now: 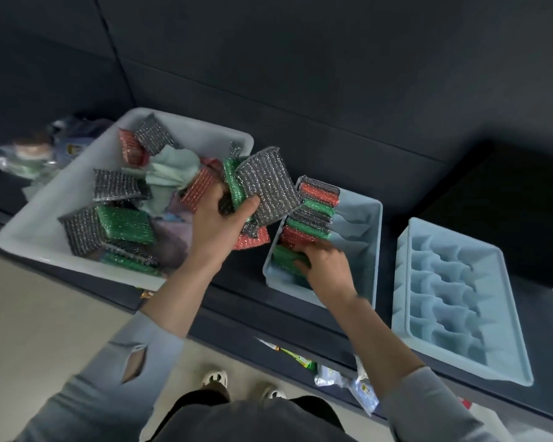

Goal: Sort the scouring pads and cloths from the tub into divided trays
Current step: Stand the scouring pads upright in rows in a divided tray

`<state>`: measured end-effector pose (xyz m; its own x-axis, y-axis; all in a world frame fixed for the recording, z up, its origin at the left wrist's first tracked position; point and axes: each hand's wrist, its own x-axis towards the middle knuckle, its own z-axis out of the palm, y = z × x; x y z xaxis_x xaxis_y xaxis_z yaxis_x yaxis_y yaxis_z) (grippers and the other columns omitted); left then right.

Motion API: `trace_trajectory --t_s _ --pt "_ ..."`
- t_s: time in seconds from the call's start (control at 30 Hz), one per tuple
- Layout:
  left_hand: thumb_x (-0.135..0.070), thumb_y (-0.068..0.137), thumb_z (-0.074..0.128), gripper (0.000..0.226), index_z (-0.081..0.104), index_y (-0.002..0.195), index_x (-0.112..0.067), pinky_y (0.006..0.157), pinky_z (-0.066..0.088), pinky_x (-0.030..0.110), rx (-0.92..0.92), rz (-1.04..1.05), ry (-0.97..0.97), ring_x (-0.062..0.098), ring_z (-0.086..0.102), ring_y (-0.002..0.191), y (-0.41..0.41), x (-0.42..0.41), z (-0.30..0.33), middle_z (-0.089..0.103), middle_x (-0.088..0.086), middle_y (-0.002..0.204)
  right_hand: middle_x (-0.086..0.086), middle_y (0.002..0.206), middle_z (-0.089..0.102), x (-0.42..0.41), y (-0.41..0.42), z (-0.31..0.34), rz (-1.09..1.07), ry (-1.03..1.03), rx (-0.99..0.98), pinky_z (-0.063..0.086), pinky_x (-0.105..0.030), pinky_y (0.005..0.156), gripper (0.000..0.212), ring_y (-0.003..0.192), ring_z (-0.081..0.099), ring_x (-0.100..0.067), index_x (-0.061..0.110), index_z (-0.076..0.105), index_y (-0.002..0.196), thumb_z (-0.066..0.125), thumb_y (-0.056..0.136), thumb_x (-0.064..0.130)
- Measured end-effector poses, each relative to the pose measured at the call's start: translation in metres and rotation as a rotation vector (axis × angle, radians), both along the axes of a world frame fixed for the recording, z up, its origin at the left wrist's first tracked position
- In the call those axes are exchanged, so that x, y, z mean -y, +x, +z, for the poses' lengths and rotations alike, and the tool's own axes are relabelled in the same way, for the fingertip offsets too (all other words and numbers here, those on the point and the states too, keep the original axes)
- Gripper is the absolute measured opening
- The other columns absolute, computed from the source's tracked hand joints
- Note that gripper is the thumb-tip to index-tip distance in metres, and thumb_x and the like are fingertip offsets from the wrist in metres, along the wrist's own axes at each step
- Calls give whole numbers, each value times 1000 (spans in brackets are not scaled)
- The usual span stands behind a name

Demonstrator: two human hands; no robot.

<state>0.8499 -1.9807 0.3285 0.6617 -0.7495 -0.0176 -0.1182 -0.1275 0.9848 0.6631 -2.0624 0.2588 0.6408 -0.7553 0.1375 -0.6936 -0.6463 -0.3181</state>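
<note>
A pale tub [42, 237] at the left holds several glittery scouring pads in silver, green and red, with a crumpled pale green cloth [170, 173] among them. My left hand [217, 224] grips a bunch of pads over the tub's right edge, a large silver pad [267, 186] in front and a green pad [232, 183] behind it. Beside the tub, a blue divided tray [367, 247] has a row of pads standing on edge down its left side. My right hand [328, 266] is in that tray, fingers on a green pad [284, 258] at the near end.
A second blue divided tray [454, 295] with empty compartments lies to the right on the dark counter. Plastic packaging is heaped at the far left [29, 154]. More wrappers stick out below the counter edge [342, 374]. A dark wall rises behind.
</note>
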Motion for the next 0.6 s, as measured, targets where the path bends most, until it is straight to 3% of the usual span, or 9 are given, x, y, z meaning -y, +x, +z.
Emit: trace_trajectory --t_s 0.1,0.2,0.3,0.37,0.43,0.47,0.53,0.6 --pt "-45 80 73 37 62 110 -29 101 47 43 36 -25 37 7 60 109 3 0 3 67 -13 113 -5 79 72 -5 2 -15 16 -81 -53 54 -33 52 25 69 68 -30 17 76 90 84 68 8" --pt "-42 83 72 29 61 105 -29 96 46 34 78 -89 79 0 58 104 5 0 6 66 -13 110 -3 90 69 -4 1 -26 -28 -74 5 56 -35 55 22 85 65 -28 15 75 88 85 69 13" --pt "-44 82 72 21 60 95 -32 89 47 33 107 -146 117 -1 60 97 8 1 3 66 -15 103 0 87 63 -2 4 -3 -218 -2 343 50 -27 61 12 74 60 -15 15 73 90 74 85 26" --pt "-55 77 71 36 61 98 -27 91 51 41 131 -187 133 9 63 98 10 5 0 68 -10 103 3 78 61 -1 7 29 -363 166 591 44 -22 58 19 61 54 -4 18 67 93 57 97 34" --pt "-58 76 70 46 61 104 -22 93 51 42 163 -236 169 11 63 99 8 10 -3 68 -9 106 10 80 64 5 8 54 -348 399 681 45 -12 63 22 66 57 3 22 64 97 53 98 41" --pt "-57 78 70 48 61 108 -22 94 49 38 177 -262 188 11 60 103 6 12 -3 65 -10 111 13 79 64 9 9 61 -284 477 664 45 -12 67 20 68 58 3 23 65 95 58 95 41" --pt "-54 80 70 51 58 117 -20 97 47 37 212 -300 215 13 57 111 3 15 -6 62 -7 119 10 69 56 14 12 65 -207 528 607 46 -25 65 23 64 51 -9 14 62 82 69 89 36" --pt "-51 85 66 56 53 129 -20 103 41 34 236 -317 217 20 52 124 2 17 -6 57 3 133 0 69 53 18 10 62 -253 594 719 46 -32 62 26 64 48 -13 6 61 82 73 87 29"
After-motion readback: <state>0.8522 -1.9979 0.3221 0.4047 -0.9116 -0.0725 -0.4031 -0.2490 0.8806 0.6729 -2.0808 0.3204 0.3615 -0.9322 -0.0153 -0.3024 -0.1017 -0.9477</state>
